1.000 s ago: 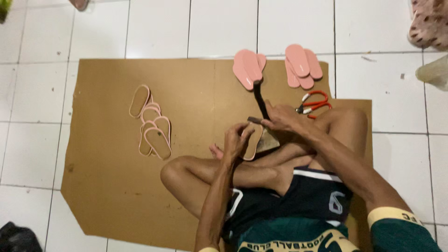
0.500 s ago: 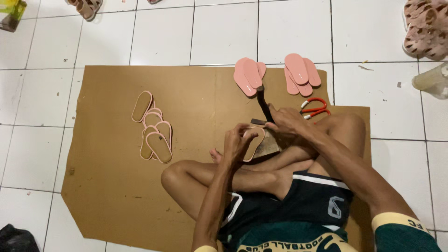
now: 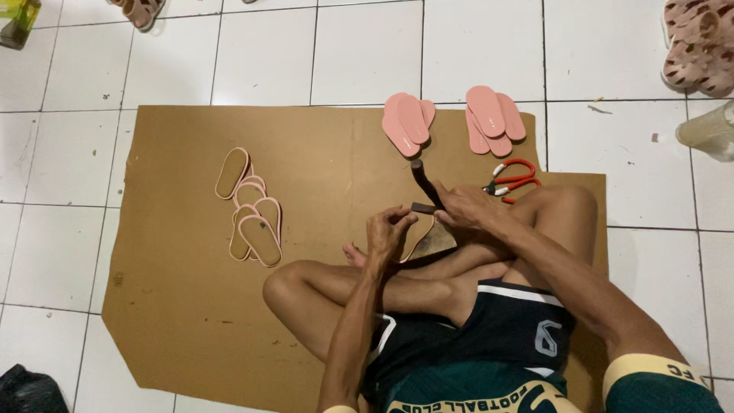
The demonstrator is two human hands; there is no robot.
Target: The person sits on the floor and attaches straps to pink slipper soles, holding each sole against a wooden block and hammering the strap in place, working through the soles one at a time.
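Head view: on the big brown cardboard sheet (image 3: pixel 176 306), the left hand (image 3: pixel 390 232) pinches a tan, pink-edged sandal sole (image 3: pixel 430 241) over the crossed legs. The right hand (image 3: pixel 466 208) grips a dark-handled tool (image 3: pixel 423 180) at its edge. One slip and that tool could nick the close-set left fingers. Red-handled scissors (image 3: pixel 514 177) lie just beyond.

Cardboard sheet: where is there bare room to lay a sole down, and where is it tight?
Free: the cardboard sheet is bare left of and below the tan sole stack, and between that stack and the left hand. Crowded: the top right edge, with two pink sole piles, red scissors, and the right hand gripping a dark tool.
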